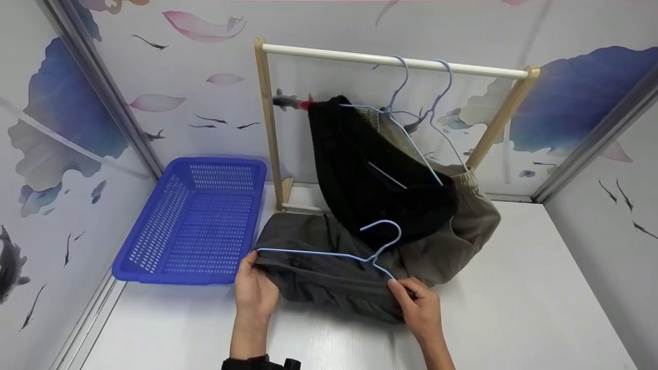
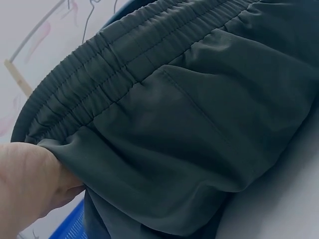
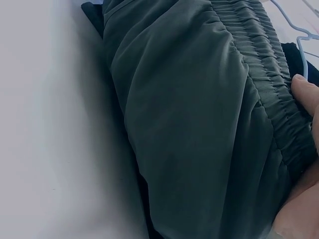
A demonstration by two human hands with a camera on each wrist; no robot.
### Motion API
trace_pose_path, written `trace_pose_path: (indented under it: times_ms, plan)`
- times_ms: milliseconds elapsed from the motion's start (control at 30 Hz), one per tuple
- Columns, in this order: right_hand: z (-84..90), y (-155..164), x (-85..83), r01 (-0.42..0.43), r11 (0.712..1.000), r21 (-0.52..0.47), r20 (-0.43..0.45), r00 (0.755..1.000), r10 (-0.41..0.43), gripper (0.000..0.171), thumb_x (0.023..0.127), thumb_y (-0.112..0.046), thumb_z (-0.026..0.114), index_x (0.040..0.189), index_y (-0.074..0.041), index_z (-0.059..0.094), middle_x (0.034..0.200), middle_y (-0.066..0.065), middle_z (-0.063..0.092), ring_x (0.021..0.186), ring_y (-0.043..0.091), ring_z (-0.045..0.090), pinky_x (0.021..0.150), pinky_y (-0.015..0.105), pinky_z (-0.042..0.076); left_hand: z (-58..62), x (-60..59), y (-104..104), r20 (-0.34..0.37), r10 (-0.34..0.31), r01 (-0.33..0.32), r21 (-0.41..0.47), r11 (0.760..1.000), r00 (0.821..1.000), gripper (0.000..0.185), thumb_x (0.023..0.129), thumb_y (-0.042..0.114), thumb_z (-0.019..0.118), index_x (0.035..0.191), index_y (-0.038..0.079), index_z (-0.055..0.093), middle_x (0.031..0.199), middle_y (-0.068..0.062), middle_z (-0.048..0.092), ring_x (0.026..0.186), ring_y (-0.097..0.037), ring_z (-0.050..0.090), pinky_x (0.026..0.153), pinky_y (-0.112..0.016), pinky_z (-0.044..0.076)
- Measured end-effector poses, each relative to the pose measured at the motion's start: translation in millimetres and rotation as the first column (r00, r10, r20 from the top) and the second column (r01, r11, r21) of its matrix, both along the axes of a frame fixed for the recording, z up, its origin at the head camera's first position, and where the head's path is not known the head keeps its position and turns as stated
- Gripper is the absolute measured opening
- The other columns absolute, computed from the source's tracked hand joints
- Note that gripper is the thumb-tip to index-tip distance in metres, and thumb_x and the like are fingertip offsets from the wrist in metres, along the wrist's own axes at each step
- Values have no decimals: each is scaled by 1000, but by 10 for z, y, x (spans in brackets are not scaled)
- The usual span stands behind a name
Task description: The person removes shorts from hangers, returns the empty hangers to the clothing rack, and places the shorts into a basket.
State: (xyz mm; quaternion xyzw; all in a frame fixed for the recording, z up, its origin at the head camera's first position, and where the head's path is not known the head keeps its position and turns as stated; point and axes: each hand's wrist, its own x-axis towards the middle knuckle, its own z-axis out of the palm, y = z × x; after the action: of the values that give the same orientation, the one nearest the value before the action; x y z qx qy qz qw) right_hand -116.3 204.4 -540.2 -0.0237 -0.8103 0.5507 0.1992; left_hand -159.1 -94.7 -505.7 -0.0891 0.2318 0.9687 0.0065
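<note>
The elastic waistband of the dark grey shorts (image 1: pixel 318 267), lying on the white table (image 1: pixel 514 308), is pinched at either end by the left hand (image 1: pixel 255 293) and the right hand (image 1: pixel 419 307), a light blue hanger (image 1: pixel 354 252) resting on top, with the blue basket (image 1: pixel 195 221) and the wooden rack (image 1: pixel 390 61) of hung clothes found beyond.

Open white tabletop (image 1: pixel 514 308) lay to the right and in front of the grey trousers (image 1: pixel 318 267), giving a hand free passage there. On the left the blue basket (image 1: pixel 195 221) stood just beside them, closing that side. Behind, the wooden rack (image 1: pixel 267 123) with its hanging black garment (image 1: pixel 370 174) and olive garment (image 1: pixel 462 226) blocked the way back.
</note>
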Motion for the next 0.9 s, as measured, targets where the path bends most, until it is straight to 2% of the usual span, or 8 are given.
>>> trace_pose_path:
  times_ms: [233, 433, 667, 767, 900]
  plan:
    - [37, -15, 8, 6, 1000, -24, 8, 1000, -6, 14, 92, -7, 77, 79, -12, 78, 73, -4, 66, 69, 9, 56, 65, 19, 44, 3, 0, -10, -34, -9, 5, -96, 995, 999, 56, 111, 15, 12, 161, -2, -6, 171, -16, -4, 159, -25, 3, 128, -33, 10]
    - [53, -29, 9, 10, 1000, -16, -10, 1000, -10, 13, 92, -7, 77, 80, -10, 77, 73, -5, 65, 69, 8, 55, 63, 19, 43, 16, -12, -12, -24, 28, -31, -128, 991, 999, 54, 110, 10, 13, 159, -5, -3, 170, -18, -3, 158, -25, 5, 128, -33, 10]
    - [50, -29, 2, 20, 1000, -18, -36, 999, -20, 15, 91, -5, 77, 78, -11, 77, 73, -5, 65, 68, 8, 55, 63, 19, 44, 25, -9, -31, -29, 14, -19, -177, 984, 999, 59, 110, 8, 17, 161, -4, -10, 171, -19, -10, 159, -26, -5, 128, -35, 3]
    - [57, -27, 2, 15, 999, -29, -56, 998, -17, 15, 91, -3, 78, 78, -11, 77, 73, -4, 65, 68, 8, 55, 63, 19, 44, 20, -5, -32, -40, 4, -11, -180, 984, 999, 58, 110, 9, 16, 160, -5, -9, 171, -19, -8, 159, -26, -3, 128, -35, 4]
    - [66, -27, 4, 16, 999, -30, -62, 998, -18, 15, 90, -3, 78, 78, -11, 77, 73, -4, 65, 68, 7, 56, 64, 18, 44, 8, 1, -32, -56, -13, 3, -171, 985, 998, 54, 111, 12, 14, 160, -6, -1, 169, -18, 2, 158, -26, 5, 128, -35, 8]
